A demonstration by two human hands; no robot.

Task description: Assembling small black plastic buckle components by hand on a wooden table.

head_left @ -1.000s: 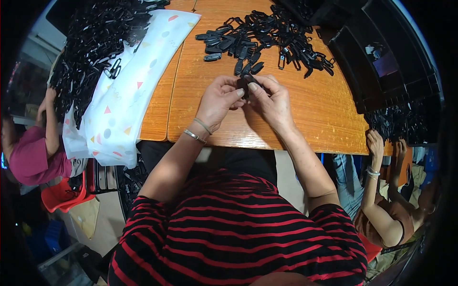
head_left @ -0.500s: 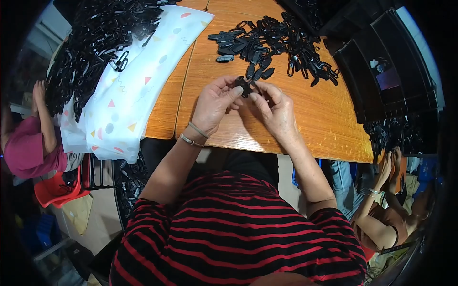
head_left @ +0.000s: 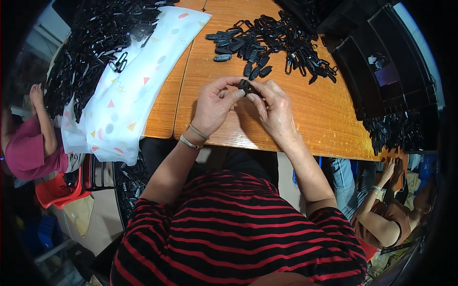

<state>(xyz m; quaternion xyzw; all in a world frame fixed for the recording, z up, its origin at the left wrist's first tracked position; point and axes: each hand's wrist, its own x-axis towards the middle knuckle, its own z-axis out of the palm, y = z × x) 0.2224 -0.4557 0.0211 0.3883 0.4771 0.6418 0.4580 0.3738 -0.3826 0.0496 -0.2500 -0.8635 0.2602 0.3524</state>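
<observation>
I pinch 1 small black plastic clip between the fingertips of both hands, just above the near part of the orange wooden table. My left hand presses thumb and forefinger together on its left end; my right hand closes its fingertips on the right end, so both grips are pinched shut on the same piece. The clip is dark, glossy, short and oblong; my fingers hide most of it, and I cannot tell its finer shape.

On my left wrist sit 2 thin bangles.

Beyond my hands lies 1 loose heap of the same black clips, too many and too tangled to count, with a few strays near my fingers. To the left, 1 white cloth with small coloured shapes hangs over the table edge, carrying a second, larger heap of black pieces. At the right stand stacked black plastic trays.

2 other people sit low beside the table: one in pink at my left, another's arm at my right.
</observation>
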